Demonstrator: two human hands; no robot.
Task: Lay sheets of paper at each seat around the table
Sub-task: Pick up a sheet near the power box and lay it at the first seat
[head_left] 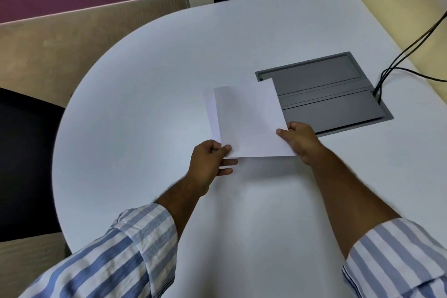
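Above the middle of the white tabletop (135, 109), a small stack of white paper sheets (249, 121) is held in both hands. At least two sheets are seen: the upper one is offset to the right, and a strip of the lower one is exposed along the left edge. The near edge of the stack is raised off the surface, and a soft shadow is cast beneath it. The far right corner of the stack is seen overlapping the near left corner of the grey cable hatch (324, 89) set flush in the tabletop.

The left hand (210, 159) is closed on the near left corner of the stack, thumb on top and fingers beneath. The right hand (300, 140) is closed on the near right edge, thumb laid on the upper sheet. Both forearms are bare, with blue-and-white striped sleeves (135, 254) rolled back.

Black cables (408, 48) are led out of the far right end of the hatch and off the right edge of the tabletop. The left end of the tabletop is rounded; open surface is noted to the left of and in front of the hands. A dark chair seat (24, 159) is placed close against the rounded edge at the left. Beige floor (60, 46) is visible beyond that edge.
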